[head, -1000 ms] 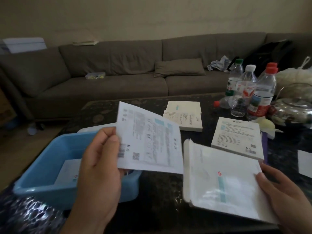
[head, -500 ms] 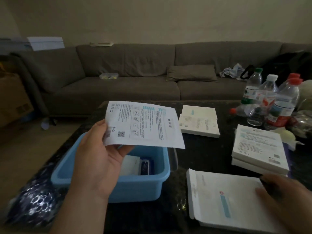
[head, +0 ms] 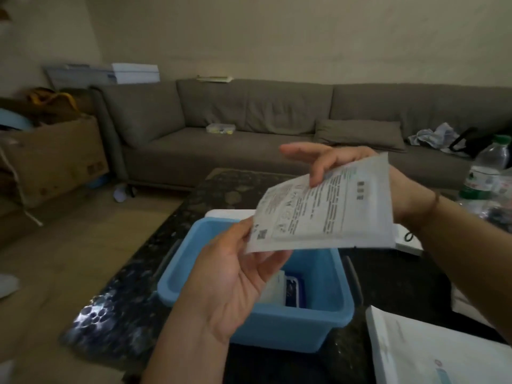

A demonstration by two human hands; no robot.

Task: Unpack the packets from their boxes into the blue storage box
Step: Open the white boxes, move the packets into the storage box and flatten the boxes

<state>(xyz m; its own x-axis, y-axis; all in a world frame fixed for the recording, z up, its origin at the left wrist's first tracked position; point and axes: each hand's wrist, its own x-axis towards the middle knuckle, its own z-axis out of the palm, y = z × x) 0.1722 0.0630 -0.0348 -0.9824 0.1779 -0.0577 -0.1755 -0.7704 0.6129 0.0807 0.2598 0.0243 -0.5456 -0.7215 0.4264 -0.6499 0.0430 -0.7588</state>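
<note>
A flat white packet (head: 324,212) with printed text hangs tilted above the blue storage box (head: 291,320). My left hand (head: 235,281) pinches its lower left corner. My right hand (head: 340,162) reaches over from the right and grips its upper edge, thumb on the printed face. Inside the blue storage box lie a white packet and a dark blue one (head: 292,292), partly hidden by my left hand. A white packet box (head: 432,353) lies on the dark table at the lower right, cut off by the frame edge.
The dark patterned table (head: 130,309) ends at the left above a wooden floor. A grey sofa (head: 249,128) runs behind it. A water bottle (head: 487,173) stands at the right edge. A cardboard carton (head: 55,153) sits at the far left. A white lid (head: 230,213) lies behind the storage box.
My right hand left the white box and came up to grip the packet's upper edge. The packet moved right over the blue box. The view swung left.
</note>
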